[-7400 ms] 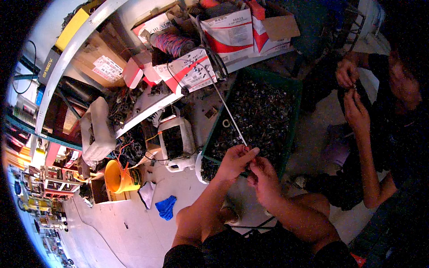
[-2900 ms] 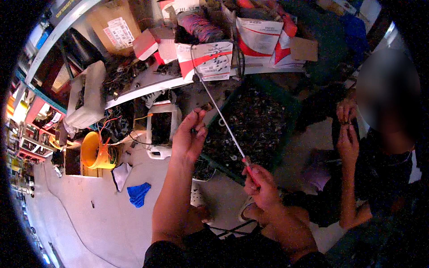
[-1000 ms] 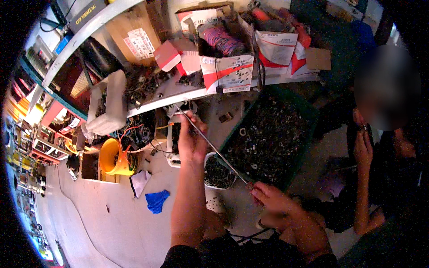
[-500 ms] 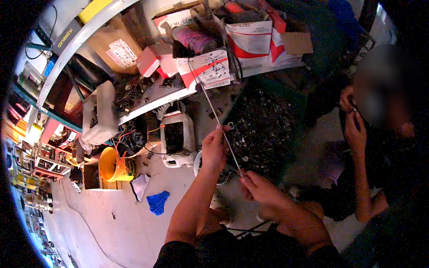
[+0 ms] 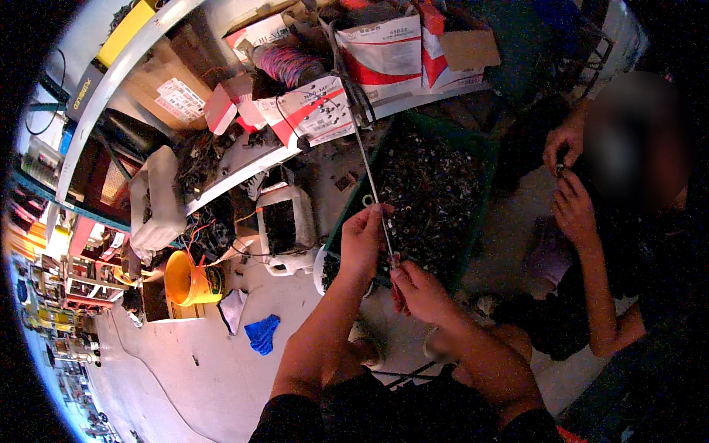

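One long silvery metal rod (image 5: 367, 166) and one rectangular green bin (image 5: 485, 188) show. One yellow plastic bucket (image 5: 190, 282) and one crumpled blue cloth (image 5: 263, 334) appear.

A shelf with a pale metal edge (image 5: 251, 176) curves across the far side. On it, from left to right, are a brown cardboard box (image 5: 144, 87) with a white label, a spool of multicoloured wire (image 5: 292, 66) above a red-and-white carton (image 5: 314, 114), and a taller red-and-white carton (image 5: 380, 55). At the shelf's left end leans a cut-open whitish container (image 5: 159, 218); below the shelf sit a tangle of cables (image 5: 212, 227) and a white jug (image 5: 307, 232) with an opening cut in it. Nearer on the left, a yellow bucket (image 5: 209, 286) has its mouth turned left. A crumpled blue cloth (image 5: 262, 334) lies on the pale floor (image 5: 221, 391), just beside a pale dark-edged cloth (image 5: 233, 308).
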Demonstrator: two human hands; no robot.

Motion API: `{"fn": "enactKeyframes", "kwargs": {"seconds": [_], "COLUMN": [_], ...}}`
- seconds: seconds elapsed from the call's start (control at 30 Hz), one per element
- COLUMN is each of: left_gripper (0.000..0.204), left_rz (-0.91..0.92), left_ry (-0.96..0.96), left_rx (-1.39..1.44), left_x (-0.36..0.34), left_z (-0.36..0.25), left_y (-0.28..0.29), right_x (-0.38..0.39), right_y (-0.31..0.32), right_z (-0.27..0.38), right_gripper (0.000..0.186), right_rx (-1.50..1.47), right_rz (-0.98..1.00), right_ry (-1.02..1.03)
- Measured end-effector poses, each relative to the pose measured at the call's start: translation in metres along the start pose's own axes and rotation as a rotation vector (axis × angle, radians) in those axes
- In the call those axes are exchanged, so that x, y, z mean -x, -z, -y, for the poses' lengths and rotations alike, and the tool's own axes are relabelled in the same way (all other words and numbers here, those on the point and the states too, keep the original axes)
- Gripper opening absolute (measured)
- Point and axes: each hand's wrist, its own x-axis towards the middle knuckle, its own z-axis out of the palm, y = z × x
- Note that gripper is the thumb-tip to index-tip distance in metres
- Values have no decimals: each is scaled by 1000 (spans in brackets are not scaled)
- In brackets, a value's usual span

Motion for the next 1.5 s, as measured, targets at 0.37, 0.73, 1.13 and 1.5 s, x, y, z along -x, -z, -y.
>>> {"fn": "enactKeyframes", "kwargs": {"seconds": [0.37, 0.73, 1.13, 1.5], "left_gripper": [26, 26, 28, 18], "left_rz": [-28, -40, 293, 189], "left_ry": [-18, -18, 299, 66], "left_rx": [81, 137, -41, -264], "left_x": [-4, -8, 24, 48], "left_z": [-6, 2, -24, -32], "left_y": [-1, 0, 13, -8], "right_x": [-8, -19, 1, 16], "right_y": [2, -3, 2, -9], "right_z": [2, -23, 11, 27], "right_gripper": [29, 22, 29, 8], "right_rx": [79, 176, -915, -1124], "right_rz": [-22, -102, 8, -155], "right_ry": [52, 213, -189, -231]}}
